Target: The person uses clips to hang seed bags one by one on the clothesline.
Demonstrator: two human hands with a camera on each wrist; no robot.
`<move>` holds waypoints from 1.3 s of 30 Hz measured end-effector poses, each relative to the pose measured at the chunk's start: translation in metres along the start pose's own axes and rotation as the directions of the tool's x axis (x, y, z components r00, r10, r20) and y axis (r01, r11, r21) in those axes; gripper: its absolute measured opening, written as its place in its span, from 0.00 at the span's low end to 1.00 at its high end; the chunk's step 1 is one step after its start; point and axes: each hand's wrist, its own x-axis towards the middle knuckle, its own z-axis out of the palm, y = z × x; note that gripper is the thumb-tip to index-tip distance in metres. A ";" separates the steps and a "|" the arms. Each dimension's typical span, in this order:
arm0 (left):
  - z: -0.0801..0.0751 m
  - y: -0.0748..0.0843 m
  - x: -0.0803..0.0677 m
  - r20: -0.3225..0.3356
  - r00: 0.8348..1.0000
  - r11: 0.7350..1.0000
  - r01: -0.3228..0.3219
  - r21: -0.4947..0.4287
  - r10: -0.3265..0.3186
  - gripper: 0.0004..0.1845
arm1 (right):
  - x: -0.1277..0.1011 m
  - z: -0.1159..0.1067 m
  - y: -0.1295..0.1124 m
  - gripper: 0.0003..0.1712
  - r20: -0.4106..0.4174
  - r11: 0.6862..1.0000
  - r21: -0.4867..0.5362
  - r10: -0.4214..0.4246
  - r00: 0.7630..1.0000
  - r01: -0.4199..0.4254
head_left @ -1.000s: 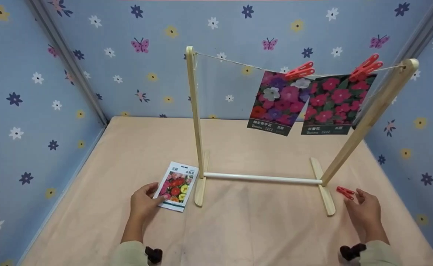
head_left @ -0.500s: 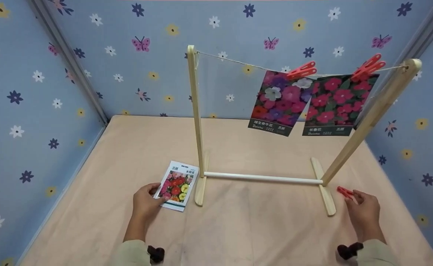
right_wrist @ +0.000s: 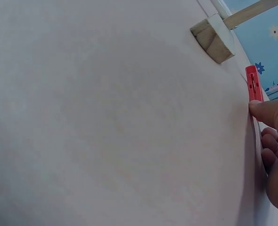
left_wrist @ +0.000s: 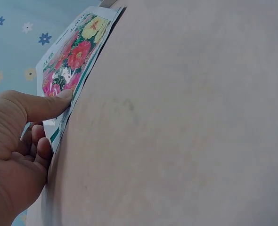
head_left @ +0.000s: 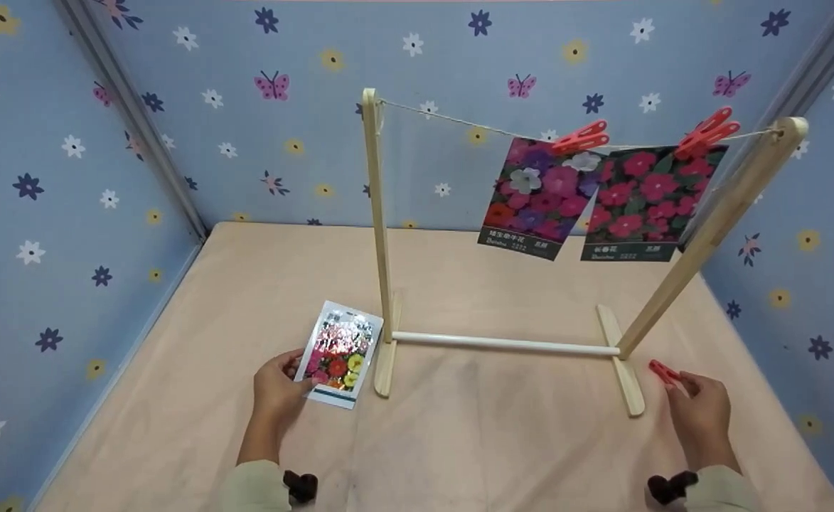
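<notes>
My left hand (head_left: 279, 389) pinches the lower left edge of a white seed packet (head_left: 342, 355) printed with flowers. In the left wrist view, the thumb presses on the front of the packet (left_wrist: 77, 54), with the fingers curled behind it. Over on the right, my right hand (head_left: 701, 409) pinches a red clothespin (head_left: 662, 370) between thumb and fingers, low over the table. The clothespin (right_wrist: 253, 82) points away from the hand in the right wrist view. Two flower packets, one mixed (head_left: 537, 192) and one pink (head_left: 640, 203), hang from a string, each under a red clothespin.
A wooden stand with a left post (head_left: 377, 213), a right post (head_left: 715, 235) and a white crossbar (head_left: 505, 343) stands between the hands. Its string (head_left: 452, 121) sags between the post tops. Flowered blue walls (head_left: 417, 85) enclose the peach-coloured tabletop (head_left: 473, 427).
The packet's top edge has risen slightly in my left hand, and glare now covers its picture. My right fingers have come together on the red clothespin, which has turned a little.
</notes>
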 end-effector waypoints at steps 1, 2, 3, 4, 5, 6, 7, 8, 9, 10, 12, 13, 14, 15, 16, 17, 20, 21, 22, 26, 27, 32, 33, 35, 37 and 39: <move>0.000 0.000 0.000 0.000 1.000 1.000 0.001 0.000 -0.001 0.32 | 0.000 0.000 0.001 0.29 -0.007 1.000 0.005 0.004 1.000 -0.004; 0.000 0.000 0.000 -0.001 1.000 1.000 0.004 0.003 -0.004 0.32 | 0.000 0.001 0.002 0.29 -0.012 1.000 0.012 0.012 1.000 -0.012; 0.000 0.000 -0.001 -0.003 1.000 1.000 0.002 0.003 -0.002 0.31 | -0.001 0.001 0.003 0.30 -0.017 1.000 0.019 0.019 1.000 -0.019; 0.001 0.001 -0.001 -0.006 1.000 1.000 -0.001 0.003 0.001 0.31 | -0.001 0.001 0.004 0.30 -0.023 0.999 0.029 0.030 0.999 -0.030; 0.001 0.001 -0.001 -0.009 1.000 1.000 -0.003 0.003 0.003 0.31 | -0.002 0.001 0.004 0.31 -0.027 0.998 0.043 0.044 0.999 -0.042; 0.001 0.001 -0.002 -0.011 1.000 1.000 -0.006 0.000 0.006 0.31 | -0.002 0.001 0.005 0.32 -0.034 0.997 0.056 0.058 0.998 -0.056; 0.001 0.001 -0.002 -0.013 1.000 1.000 -0.005 -0.008 0.005 0.31 | -0.003 0.001 0.006 0.32 -0.042 0.996 0.063 0.071 0.997 -0.068; 0.002 0.001 -0.002 -0.016 1.000 1.000 -0.008 -0.013 0.007 0.31 | -0.003 0.001 0.006 0.33 -0.049 0.994 0.072 0.083 0.995 -0.080; 0.002 0.001 -0.002 -0.018 1.000 1.000 -0.010 -0.021 0.009 0.31 | -0.003 0.001 0.006 0.33 -0.058 0.993 0.080 0.094 0.994 -0.090; 0.002 0.001 -0.002 -0.020 1.000 1.000 -0.008 -0.029 0.008 0.31 | -0.004 0.001 0.006 0.33 -0.067 0.991 0.091 0.106 0.992 -0.100; 0.002 0.001 -0.001 -0.023 1.000 0.999 -0.004 -0.046 0.003 0.31 | -0.004 0.002 0.006 0.32 -0.087 0.987 0.114 0.120 0.989 -0.109; 0.002 0.001 -0.001 -0.023 1.000 0.999 -0.003 -0.054 0.001 0.30 | -0.004 0.001 0.006 0.32 -0.091 0.985 0.130 0.125 0.988 -0.112; 0.002 0.001 -0.001 -0.023 1.000 0.998 -0.009 -0.058 0.007 0.30 | -0.005 0.001 0.006 0.31 -0.094 0.981 0.155 0.130 0.987 -0.115; 0.001 0.000 -0.001 -0.024 1.000 0.998 -0.018 -0.065 0.016 0.30 | -0.006 0.000 0.006 0.31 -0.096 0.976 0.187 0.135 0.986 -0.116; 0.001 0.000 -0.002 -0.026 0.999 0.997 -0.027 -0.067 0.026 0.30 | -0.007 -0.001 0.007 0.31 -0.096 0.969 0.215 0.142 0.985 -0.118; 0.001 0.000 -0.002 -0.026 0.999 0.997 -0.035 -0.069 0.033 0.30 | -0.008 -0.003 0.007 0.32 -0.093 0.962 0.245 0.143 0.985 -0.117; -0.001 0.000 -0.004 -0.027 0.998 0.995 -0.056 -0.082 0.054 0.30 | -0.012 -0.009 0.009 0.31 -0.068 0.935 0.333 0.150 0.986 -0.119; -0.002 0.000 -0.005 -0.028 0.998 0.994 -0.058 -0.093 0.056 0.30 | -0.013 -0.011 0.009 0.32 -0.056 0.926 0.357 0.152 0.987 -0.123; -0.003 0.000 -0.005 -0.027 0.998 0.993 -0.054 -0.105 0.052 0.30 | -0.014 -0.012 0.009 0.32 -0.036 0.911 0.390 0.159 0.987 -0.133; -0.006 0.001 -0.006 -0.013 1.000 0.982 -0.029 -0.185 0.027 0.30 | -0.018 -0.017 0.006 0.30 0.023 0.862 0.481 0.167 0.986 -0.158; -0.007 0.001 -0.006 -0.006 1.000 0.979 -0.022 -0.204 0.022 0.31 | -0.018 -0.018 0.005 0.30 0.038 0.844 0.508 0.174 0.984 -0.169; -0.011 0.002 -0.006 0.021 1.000 0.962 0.006 -0.271 0.000 0.30 | -0.020 -0.019 -0.001 0.35 0.114 0.741 0.637 0.182 0.977 -0.213; -0.012 0.002 -0.006 0.020 1.000 0.963 0.001 -0.271 0.005 0.30 | -0.020 -0.020 -0.002 0.37 0.128 0.726 0.653 0.176 0.976 -0.216; -0.014 0.003 -0.006 0.009 1.000 0.964 -0.016 -0.265 0.019 0.29 | -0.021 -0.021 -0.003 0.39 0.145 0.711 0.671 0.154 0.977 -0.211; -0.016 0.004 -0.005 -0.003 1.000 0.969 -0.031 -0.245 0.031 0.28 | -0.022 -0.022 -0.004 0.40 0.159 0.696 0.687 0.137 0.978 -0.209; -0.019 0.005 -0.005 -0.011 1.000 0.970 -0.030 -0.239 0.028 0.26 | -0.022 -0.024 -0.004 0.41 0.179 0.676 0.705 0.124 0.976 -0.216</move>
